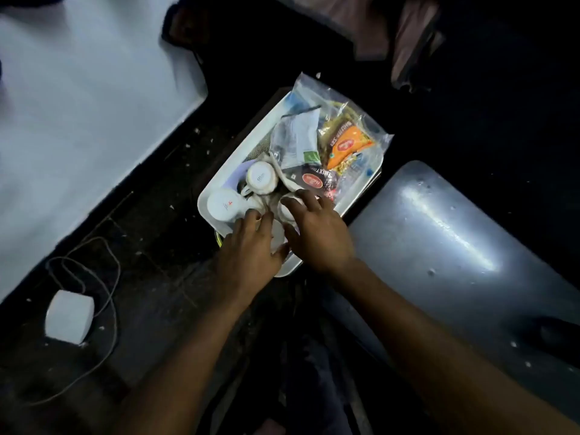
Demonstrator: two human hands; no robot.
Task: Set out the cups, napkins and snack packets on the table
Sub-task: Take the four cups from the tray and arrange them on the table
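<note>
A broad pale surface (72, 120) fills the space far to the left of both hands, and a grey, shiny rounded panel (455, 246) lies just to the right of the right forearm. Between them, on the dark floor, sits the white tray (219, 186), and both hands reach into its near end.

The left hand (251, 249) lies over the tray's near rim, fingers loosely spread and curved, tips at a pale item in the tray; the right hand (317, 233) rests just beside it, fingers splayed and pressing down on something white. Whether either hand has actually closed on anything cannot be told, since the item beneath is mostly hidden.

Just beyond the right fingertips lies a clear plastic bag (354, 120) holding snack packets, an orange one (348, 146) and a dark red one (314, 183), the latter nearly touching the right fingers. A grey-white pouch (295, 139) lies on top of that bag. Beyond the left fingertips, two white cups (262, 178) lie on their sides, the nearer (224, 205) just beside the left index finger.

Well to the left of the left forearm, a small white box (69, 315) sits on the floor with a thin cord (110, 293) looping around it.
</note>
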